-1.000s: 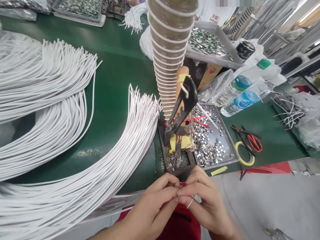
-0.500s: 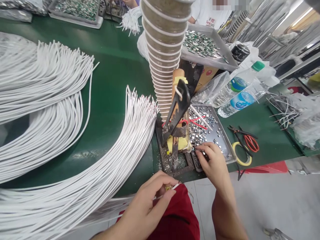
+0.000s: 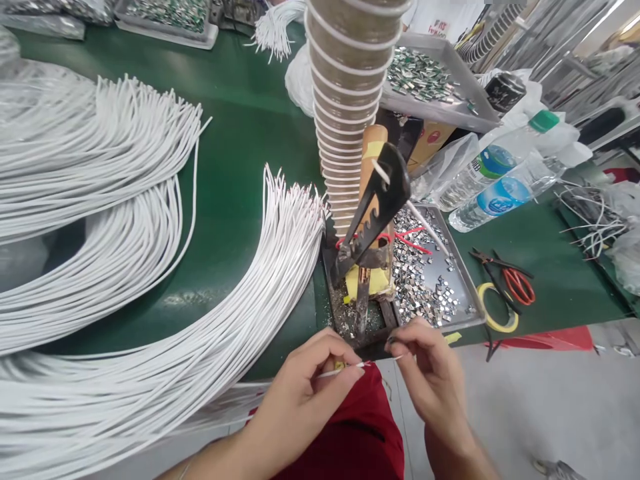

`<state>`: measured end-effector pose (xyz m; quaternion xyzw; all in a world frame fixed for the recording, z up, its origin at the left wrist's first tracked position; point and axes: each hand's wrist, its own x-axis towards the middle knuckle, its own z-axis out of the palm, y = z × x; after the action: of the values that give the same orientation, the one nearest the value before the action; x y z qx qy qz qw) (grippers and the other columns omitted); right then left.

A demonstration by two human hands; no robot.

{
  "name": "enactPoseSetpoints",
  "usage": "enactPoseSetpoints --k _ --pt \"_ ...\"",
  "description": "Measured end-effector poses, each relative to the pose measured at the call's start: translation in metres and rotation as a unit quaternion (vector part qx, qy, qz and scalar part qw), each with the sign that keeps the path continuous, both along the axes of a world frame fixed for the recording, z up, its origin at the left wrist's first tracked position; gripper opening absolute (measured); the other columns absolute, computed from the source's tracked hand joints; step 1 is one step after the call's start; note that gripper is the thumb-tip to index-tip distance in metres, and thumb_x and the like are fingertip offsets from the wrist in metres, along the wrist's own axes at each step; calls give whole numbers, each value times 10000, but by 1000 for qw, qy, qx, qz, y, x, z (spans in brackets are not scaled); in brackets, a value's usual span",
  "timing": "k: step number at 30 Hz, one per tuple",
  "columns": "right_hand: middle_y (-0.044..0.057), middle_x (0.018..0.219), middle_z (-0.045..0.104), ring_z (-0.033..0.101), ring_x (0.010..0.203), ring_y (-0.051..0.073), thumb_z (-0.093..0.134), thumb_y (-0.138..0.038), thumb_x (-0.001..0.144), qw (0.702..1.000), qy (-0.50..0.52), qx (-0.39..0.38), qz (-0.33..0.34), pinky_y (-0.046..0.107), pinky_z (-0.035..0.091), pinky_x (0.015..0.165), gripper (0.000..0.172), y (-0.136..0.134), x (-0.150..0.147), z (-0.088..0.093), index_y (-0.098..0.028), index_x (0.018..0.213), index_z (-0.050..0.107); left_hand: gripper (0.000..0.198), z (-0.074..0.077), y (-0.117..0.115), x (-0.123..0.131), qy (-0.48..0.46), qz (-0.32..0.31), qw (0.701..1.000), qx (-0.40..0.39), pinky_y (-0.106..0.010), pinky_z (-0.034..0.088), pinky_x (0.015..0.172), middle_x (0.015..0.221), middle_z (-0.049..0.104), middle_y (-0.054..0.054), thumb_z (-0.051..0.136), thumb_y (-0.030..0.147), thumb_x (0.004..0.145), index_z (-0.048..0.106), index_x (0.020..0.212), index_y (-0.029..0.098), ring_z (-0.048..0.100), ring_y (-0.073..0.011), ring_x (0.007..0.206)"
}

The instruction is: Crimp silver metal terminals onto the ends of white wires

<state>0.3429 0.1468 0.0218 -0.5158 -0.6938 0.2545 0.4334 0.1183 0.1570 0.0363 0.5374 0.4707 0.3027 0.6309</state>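
Observation:
My left hand (image 3: pixel 313 383) pinches a white cable (image 3: pixel 327 373) between thumb and fingers, its end pointing right. Thin reddish wire tips show at that end. Close by on the right, my right hand (image 3: pixel 433 370) is closed in a pinch, a small gap away from the cable end. Something small and dark shows at its fingertips, too small to name. Behind it lies a metal tray (image 3: pixel 473 293) of small shiny metal parts (image 3: pixel 425 293). Left of the tray stands a soldering fixture-like stand (image 3: pixel 367 267) with a notched black bracket (image 3: pixel 383 193).
A ribbed hose (image 3: pixel 350 87) rises behind the stand. Bundles of white cables (image 3: pixel 280 267) cover the left of the green table (image 3: pixel 240 133). Two water bottles (image 3: pixel 500 193), pliers (image 3: pixel 515 283) and yellow tape (image 3: pixel 493 325) lie right. Another tray (image 3: pixel 470 117) holds small green boards.
My right hand has moved from the tray of metal parts down and towards my left hand. The left hand still pinches the cable. The whole view has shifted slightly.

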Motion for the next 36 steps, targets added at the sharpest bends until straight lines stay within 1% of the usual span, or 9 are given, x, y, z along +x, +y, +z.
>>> enactPoseSetpoints --k 4,6,8,12,16,19,22,28,36 --pt "4 953 737 660 829 149 626 -48 987 998 -12 10 69 288 563 779 268 -5 -12 4 -254 1157 652 139 4 3 1 -44 38 998 -4 -250 430 665 923 621 -1 654 205 947 722 826 198 489 -119 669" --pt "11 974 735 669 860 152 623 -32 982 996 -19 17 80 298 562 810 295 -6 -15 5 -242 1186 657 131 5 3 3 -67 46 996 -23 -246 421 656 939 636 -2 660 197 936 696 810 191 462 -108 652" --pt "17 982 726 672 882 158 629 -30 980 996 -25 23 83 314 559 833 292 -6 -17 5 -235 1185 666 132 7 3 3 -93 50 993 -58 -240 435 668 914 660 -4 673 208 933 663 803 193 490 -117 677" --pt "21 980 708 662 884 162 645 -22 972 996 -28 48 73 323 561 831 292 -6 -20 4 -226 1179 670 138 8 3 4 -129 64 982 -124 -240 491 748 936 694 -16 738 236 897 642 807 194 599 -147 793" --pt "25 972 677 649 870 162 626 -7 972 994 -47 77 54 322 569 803 299 -6 -21 3 -214 1179 682 169 7 8 5 -157 73 972 -159 -215 493 741 924 694 -3 789 240 863 650 782 190 595 -126 772" --pt "52 1042 690 684 937 167 590 14 974 991 -73 107 20 321 598 837 314 -8 -22 1 -197 1189 677 174 7 12 5 -169 79 968 -167 -214 499 769 898 701 4 808 235 857 665 767 191 603 -124 778" --pt "69 1108 722 728 1027 171 611 12 963 988 -82 129 -1 313 621 899 272 -10 -23 -1 -191 1138 656 191 6 15 5 -179 88 965 -170 -224 503 804 885 714 5 827 232 847 670 747 192 619 -132 801" --pt "68 1083 754 761 1003 152 613 30 958 979 -110 172 -7 293 640 903 270 -5 -29 1 -185 1117 653 200 5 18 4 -196 109 957 -182 -223 482 775 920 730 6 852 244 854 695 747 183 622 -125 791" --pt "81 1064 777 776 968 167 646 -12 968 968 -144 203 -23 317 672 875 225 -3 -34 3 -189 1104 668 185 10 21 3 -204 115 954 -186 -233 505 814 963 758 -8 849 237 851 701 758 179 659 -127 820"
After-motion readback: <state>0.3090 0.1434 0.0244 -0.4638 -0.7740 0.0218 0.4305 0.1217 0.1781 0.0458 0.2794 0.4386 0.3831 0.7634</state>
